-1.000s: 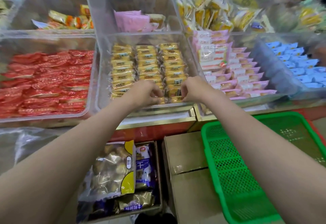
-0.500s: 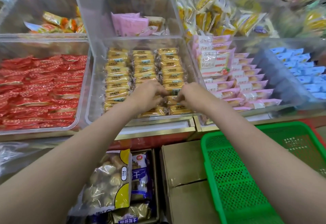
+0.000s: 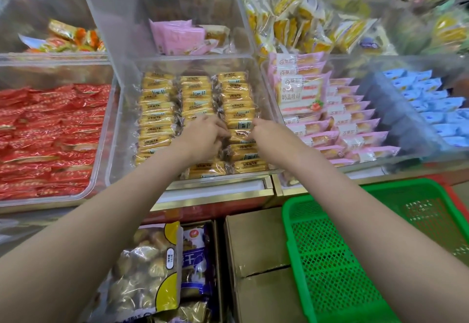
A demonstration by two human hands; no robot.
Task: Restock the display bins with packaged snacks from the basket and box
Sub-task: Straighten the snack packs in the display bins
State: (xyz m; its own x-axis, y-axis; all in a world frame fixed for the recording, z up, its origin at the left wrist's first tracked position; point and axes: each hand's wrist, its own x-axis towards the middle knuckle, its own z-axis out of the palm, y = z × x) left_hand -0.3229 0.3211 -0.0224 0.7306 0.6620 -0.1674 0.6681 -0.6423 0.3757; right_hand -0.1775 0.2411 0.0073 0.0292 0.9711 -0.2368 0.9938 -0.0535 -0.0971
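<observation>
Inside the clear middle bin [image 3: 119, 129], both hands meet over the yellow snack packets [image 3: 157, 109] — the left hand [image 3: 203, 137] lies curled on the middle row, the right hand [image 3: 266, 132] pinches the edge of one packet [image 3: 239, 136] in the right-hand row. Just right of the right hand stand pink packets [image 3: 355, 119]. Below the wrists sit the green basket [image 3: 330, 259] and a cardboard box [image 3: 256, 246] — touching, side by side.
</observation>
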